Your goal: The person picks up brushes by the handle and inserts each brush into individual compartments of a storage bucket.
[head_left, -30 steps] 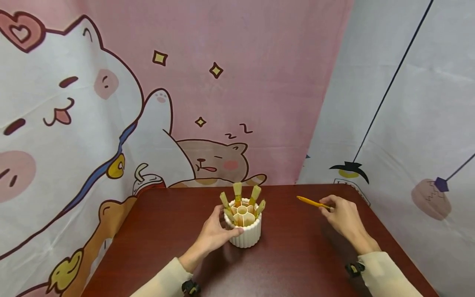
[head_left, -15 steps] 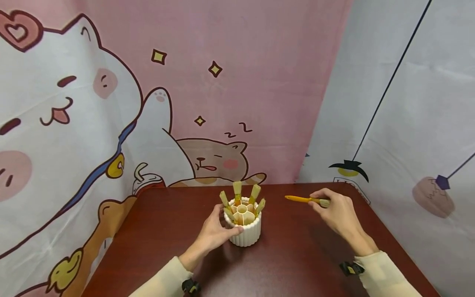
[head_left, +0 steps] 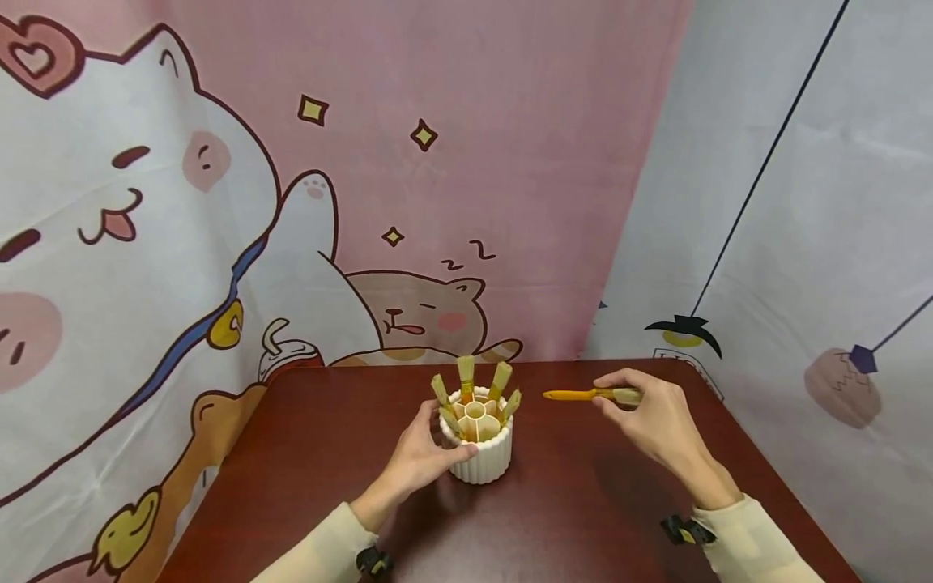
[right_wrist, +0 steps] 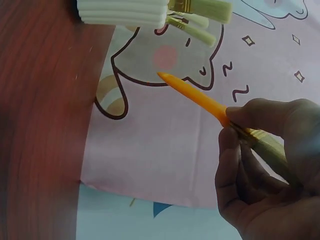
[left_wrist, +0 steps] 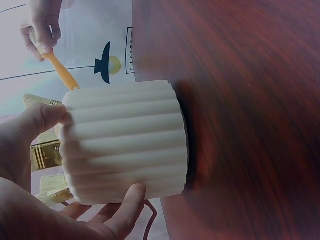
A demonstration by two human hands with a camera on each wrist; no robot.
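A white ribbed brush holder [head_left: 483,465] stands upright on the table, its top divided into petal-shaped compartments. Several bristle brushes [head_left: 466,369] stick out of it, bristles up. My left hand [head_left: 419,455] grips the holder from the left, thumb at the near rim and fingers round the far side; the left wrist view shows its ribbed wall [left_wrist: 125,140] up close. To the right, my right hand [head_left: 656,414] pinches a paintbrush [head_left: 572,395] near its ferrule. The orange handle [right_wrist: 192,95] points left toward the holder, and the bristles lie back under the palm.
The dark red wooden table [head_left: 313,453] carries the holder near its middle. Behind it hangs a pink and white cartoon cloth [head_left: 539,202], meeting the table's back edge. A grey-white cloth [head_left: 824,243] borders the right side.
My right hand has moved left with the paintbrush, bringing the handle closer to the holder and nearly level. My left hand and the holder have stayed in place.
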